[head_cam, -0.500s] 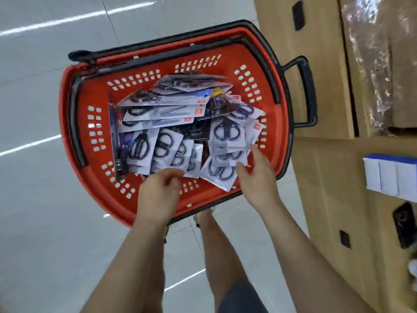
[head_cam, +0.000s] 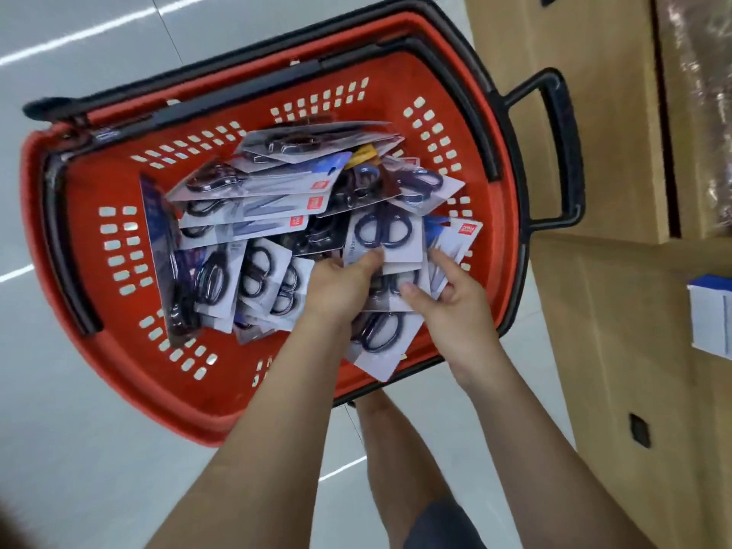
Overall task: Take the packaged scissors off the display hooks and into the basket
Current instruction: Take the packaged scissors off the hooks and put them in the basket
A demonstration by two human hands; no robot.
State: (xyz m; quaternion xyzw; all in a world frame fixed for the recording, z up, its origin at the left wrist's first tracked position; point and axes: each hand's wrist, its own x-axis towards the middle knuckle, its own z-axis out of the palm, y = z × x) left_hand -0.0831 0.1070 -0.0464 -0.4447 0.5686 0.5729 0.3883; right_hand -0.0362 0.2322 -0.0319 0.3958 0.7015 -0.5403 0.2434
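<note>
Bare leg (head_cam: 400, 449) at the bottom, over grey floor (head_cam: 79, 449). Both forearms reach down into the red basket (head_cam: 119, 362). Left hand (head_cam: 340, 287) has its fingers curled under and its thumb laid on top of a few packs (head_cam: 386, 235), so it's gripping them. Right hand (head_cam: 455, 307) is just beside it, thumb on the front and fingers spread round the far edge of the same bunch, pinching it. That bunch sits at the near right of the basket, on the heap of scissors packs filling the bottom. A black handle (head_cam: 566, 152) sticks out on the right, next to brown cardboard (head_cam: 594, 311).
</note>
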